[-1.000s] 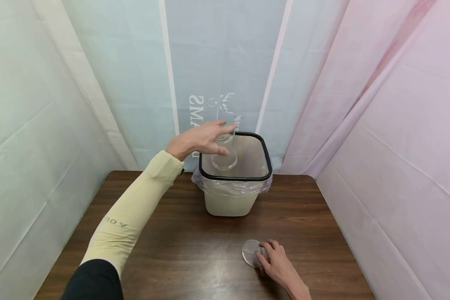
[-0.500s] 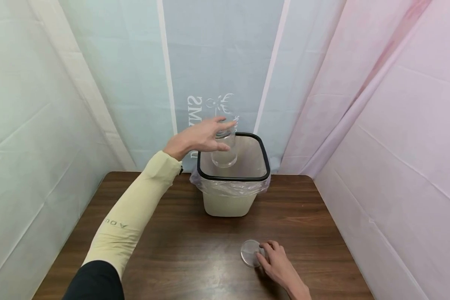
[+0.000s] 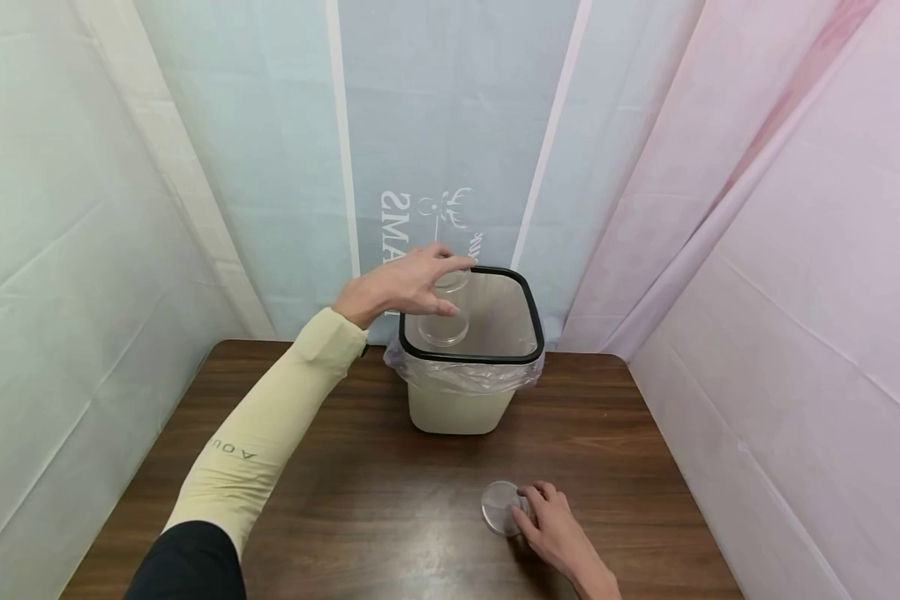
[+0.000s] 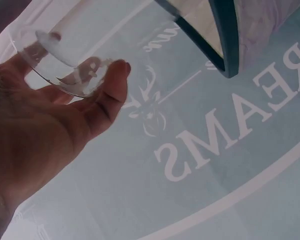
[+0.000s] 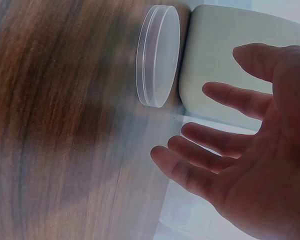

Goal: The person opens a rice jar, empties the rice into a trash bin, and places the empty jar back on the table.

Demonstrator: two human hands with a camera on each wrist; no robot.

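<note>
Left hand (image 3: pixel 401 283) keeps gripping the clear jar (image 3: pixel 444 317) over the bin (image 3: pixel 468 354), now slightly lower; right hand (image 3: pixel 558 533), fingers relaxed, stays beside the lid (image 3: pixel 499 505) on the worktop (image 3: pixel 360 508).

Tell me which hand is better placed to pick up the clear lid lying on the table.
Right. The right hand rests on the table beside the lid, fingers relaxed and empty. The left hand holds a clear jar over the bin, far from the lid.
</note>
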